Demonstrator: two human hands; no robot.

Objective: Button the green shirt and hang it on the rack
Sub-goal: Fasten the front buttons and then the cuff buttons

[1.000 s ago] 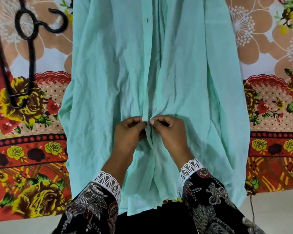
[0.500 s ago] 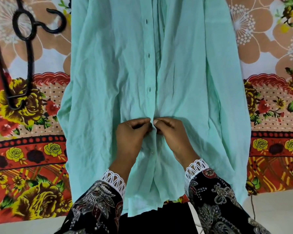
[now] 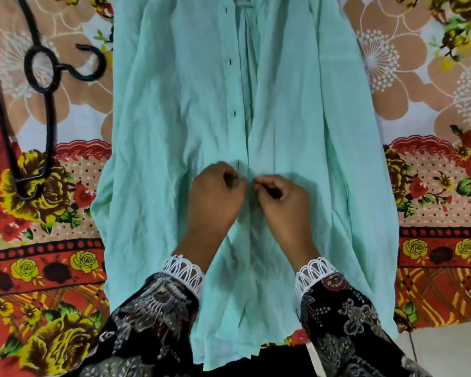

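The green shirt [image 3: 174,118] lies flat on a flowered bedsheet, hem toward me, front placket running up the middle with dark buttonholes showing. My left hand [image 3: 215,197] pinches the buttonhole edge of the placket just below a buttonhole. My right hand [image 3: 280,197] pinches the opposite edge right beside it, fingertips almost touching the left hand's. The placket above my hands lies unfastened, with a narrow gap. A black hanger [image 3: 38,104] rests on the sheet to the left of the shirt, hook pointing toward it.
The flowered bedsheet [image 3: 433,186] covers the whole surface around the shirt. A pale floor strip [image 3: 446,349] shows at the lower right past the bed edge. My patterned dark sleeves with white lace cuffs overlie the shirt's hem.
Both hands have shifted up the placket, away from me, to a point just under the following buttonhole. The shirt and hanger lie as before.
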